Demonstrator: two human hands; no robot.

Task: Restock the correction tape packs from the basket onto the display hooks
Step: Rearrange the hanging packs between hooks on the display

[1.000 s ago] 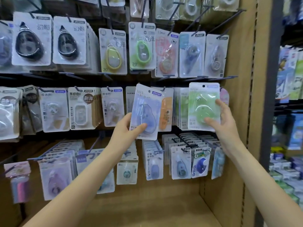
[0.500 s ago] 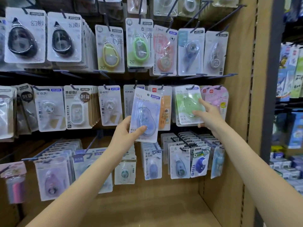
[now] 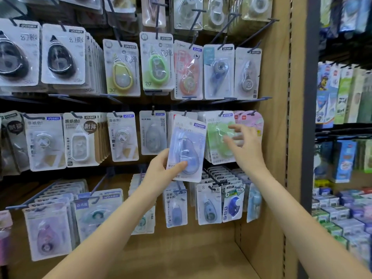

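Observation:
My left hand (image 3: 164, 169) grips a blue correction tape pack (image 3: 188, 147) by its lower left corner, holding it upright in front of the middle row of hooks. Just to its right a green correction tape pack (image 3: 218, 135) hangs on its display hook (image 3: 221, 113). My right hand (image 3: 244, 147) hovers in front of the green pack with fingers spread and loose, blurred by motion and holding nothing. The basket is out of sight.
Rows of hanging correction tape packs fill the pegboard above, left and below. Pink packs (image 3: 251, 119) hang right of the green one. A wooden side panel (image 3: 275, 137) bounds the display on the right, with another stocked shelf (image 3: 342, 158) beyond it.
My right hand hung the green pack on its hook, let it go and is drawing back. My left hand has carried the blue pack to the right, closer to the green one.

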